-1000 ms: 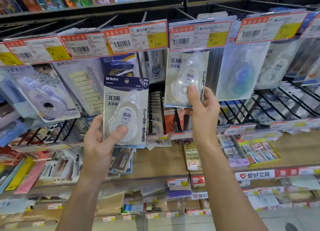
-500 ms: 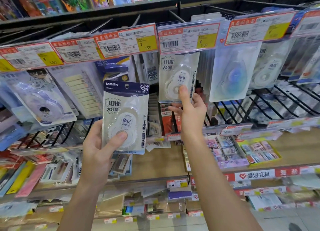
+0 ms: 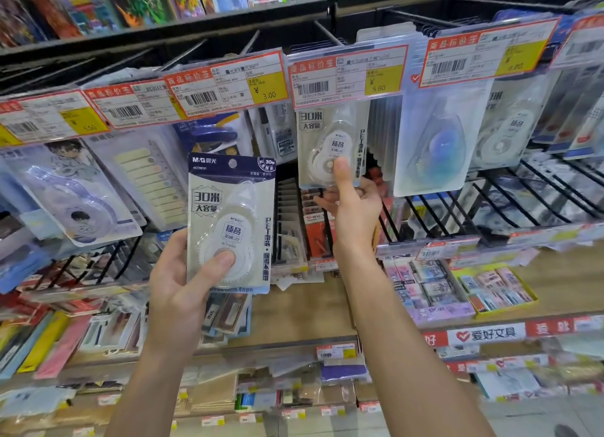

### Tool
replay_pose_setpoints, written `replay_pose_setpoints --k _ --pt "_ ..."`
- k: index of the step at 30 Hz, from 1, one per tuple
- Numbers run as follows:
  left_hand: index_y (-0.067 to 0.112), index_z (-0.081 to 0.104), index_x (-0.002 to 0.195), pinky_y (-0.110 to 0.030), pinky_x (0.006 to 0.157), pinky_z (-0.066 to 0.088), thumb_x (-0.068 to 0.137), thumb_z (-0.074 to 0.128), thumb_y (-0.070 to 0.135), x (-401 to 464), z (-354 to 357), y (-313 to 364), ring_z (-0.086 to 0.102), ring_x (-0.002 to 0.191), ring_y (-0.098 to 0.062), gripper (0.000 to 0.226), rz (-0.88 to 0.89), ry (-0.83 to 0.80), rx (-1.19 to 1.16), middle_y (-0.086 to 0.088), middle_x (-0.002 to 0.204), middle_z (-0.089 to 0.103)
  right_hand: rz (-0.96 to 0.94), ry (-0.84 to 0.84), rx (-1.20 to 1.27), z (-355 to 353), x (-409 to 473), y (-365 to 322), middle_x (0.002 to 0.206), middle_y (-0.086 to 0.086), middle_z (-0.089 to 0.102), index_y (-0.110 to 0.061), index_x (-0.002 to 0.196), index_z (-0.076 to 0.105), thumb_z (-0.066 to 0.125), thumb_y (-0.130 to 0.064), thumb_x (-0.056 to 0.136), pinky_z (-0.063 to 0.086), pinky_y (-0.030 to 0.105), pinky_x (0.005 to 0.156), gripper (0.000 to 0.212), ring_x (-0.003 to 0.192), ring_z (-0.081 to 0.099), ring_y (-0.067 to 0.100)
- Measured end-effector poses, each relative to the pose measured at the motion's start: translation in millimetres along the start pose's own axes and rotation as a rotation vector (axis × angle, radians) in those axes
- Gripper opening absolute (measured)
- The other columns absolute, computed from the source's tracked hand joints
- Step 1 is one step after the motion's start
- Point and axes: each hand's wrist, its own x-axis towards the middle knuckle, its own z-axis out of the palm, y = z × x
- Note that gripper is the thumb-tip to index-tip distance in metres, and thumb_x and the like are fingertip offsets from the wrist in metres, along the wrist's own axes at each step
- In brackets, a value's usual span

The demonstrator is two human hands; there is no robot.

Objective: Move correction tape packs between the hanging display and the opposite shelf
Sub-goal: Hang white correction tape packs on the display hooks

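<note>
Glossy flat correction tape pack [image 3: 230, 224] in left hand [image 3: 183, 286], clear rounded blister.

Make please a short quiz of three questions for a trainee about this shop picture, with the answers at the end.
1. True or false: the left hand holds a correction tape pack that is off the hooks.
2. What does the right hand pinch? A) a yellow price tag, B) the hanging pack under the 5.80 price tag, C) a notebook on the lower shelf.
3. Fill the gap: the price printed on the tag above the left hand's pack is ____.

Key
1. True; the thumb presses on its front.
2. B; the thumb is on the front of the pack, and the pack's top is hidden behind the tag.
3. 3.00
</note>
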Motion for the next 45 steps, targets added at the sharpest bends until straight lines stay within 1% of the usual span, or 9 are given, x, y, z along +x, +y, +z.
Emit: replay_pose_setpoints --k 4,9,12,18,22,26,31,38,45 --pt "0.032 0.072 0.103 -0.039 0.082 0.061 0.079 0.067 0.014 0.5 3.4 -0.9 0.071 0.099 -0.028 0.03 -0.004 -0.002 0.005 -0.005 0.105 0.075 0.033 -0.017 0.025 0.0 1.0 -1.2 0.078 0.01 0.051 0.0 0.123 0.05 0.076 -0.034 0.088 0.062 0.031 0.068 0.056 0.061 0.06 0.006" --pt "0.028 0.069 0.105 -0.054 0.088 0.055 0.078 0.068 0.013 0.9 8.7 -2.9 0.069 0.102 -0.037 0.03 -0.015 -0.006 0.001 -0.013 0.107 0.073 0.078 -0.076 -0.029 -8.0 5.6 -6.2 0.089 0.014 0.057 0.005 0.128 0.051 0.077 -0.039 0.087 0.063 0.035 0.079 0.066 0.069 0.065 0.007" --pt "0.037 0.073 0.1 -0.046 0.083 0.06 0.078 0.067 0.013 0.6 16.2 -3.3 0.071 0.1 -0.03 0.033 -0.008 -0.028 -0.012 -0.006 0.104 0.075 0.099 -0.109 -0.11 -19.6 4.4 -10.2 0.097 0.014 0.068 0.004 0.127 0.056 0.077 -0.044 0.085 0.061 0.032 0.086 0.068 0.081 0.073 0.01" --pt "0.027 0.069 0.107 -0.035 0.077 0.061 0.08 0.064 0.009 -0.3 29.1 -7.6 0.072 0.099 -0.024 0.033 -0.006 -0.074 -0.066 -0.004 0.105 0.075 -0.076 -0.177 -0.56 -61.3 0.3 -13.6 0.091 -0.001 0.076 -0.015 0.098 0.073 0.073 -0.041 0.088 0.057 0.043 0.094 0.028 0.093 0.073 0.014" --pt "0.035 0.072 0.1 -0.038 0.077 0.062 0.08 0.064 0.01 -2.3 39.3 -12.0 0.072 0.097 -0.023 0.033 -0.006 -0.094 -0.062 -0.002 0.103 0.075 -0.3 -0.238 -0.913 -80.5 -3.0 -21.5 0.089 -0.015 0.072 -0.019 0.093 0.073 0.065 -0.033 0.095 0.055 0.028 0.085 0.016 0.087 0.066 -0.002" --pt "0.032 0.071 0.104 -0.038 0.076 0.061 0.079 0.067 0.013 -4.5 51.7 -13.8 0.071 0.1 -0.027 0.031 -0.022 -0.149 -0.052 -0.006 0.107 0.074 -0.547 -0.258 -1.359 -99.3 13.1 -25.2 0.104 0.001 0.072 -0.01 0.103 0.073 0.06 -0.038 0.097 0.051 0.035 0.082 0.031 0.1 0.065 0.018" --pt "0.021 0.065 0.113 -0.045 0.08 0.061 0.074 0.078 0.023 -4.6 62.3 -11.7 0.07 0.103 -0.033 0.041 -0.032 -0.171 -0.029 -0.012 0.111 0.073 -0.464 -0.235 -1.798 -113.0 27.9 -33.4 0.114 0.017 0.063 -0.002 0.115 0.062 0.047 -0.058 0.099 0.047 0.041 0.083 0.06 0.111 0.057 0.036" --pt "0.022 0.064 0.115 -0.05 0.079 0.06 0.072 0.076 0.03 -1.3 69.9 -6.4 0.07 0.104 -0.035 0.045 -0.028 -0.171 -0.029 -0.012 0.113 0.072 -0.329 -0.323 -1.956 -112.5 28.4 -37.5 0.09 0.015 0.069 -0.012 0.064 0.043 0.023 -0.062 0.103 0.037 0.036 0.067 0.066 0.089 0.066 0.034" --pt "0.018 0.061 0.117 -0.038 0.079 0.061 0.076 0.077 0.027 8.9 86.6 8.4 0.071 0.104 -0.028 0.045 0.047 -0.201 0.006 -0.008 0.112 0.073 -0.475 -0.3 -2.004 -116.7 32.1 -28.8 0.093 0.017 0.072 -0.005 0.088 0.069 0.022 -0.059 0.104 0.036 0.036 0.065 0.074 0.089 0.068 0.035"
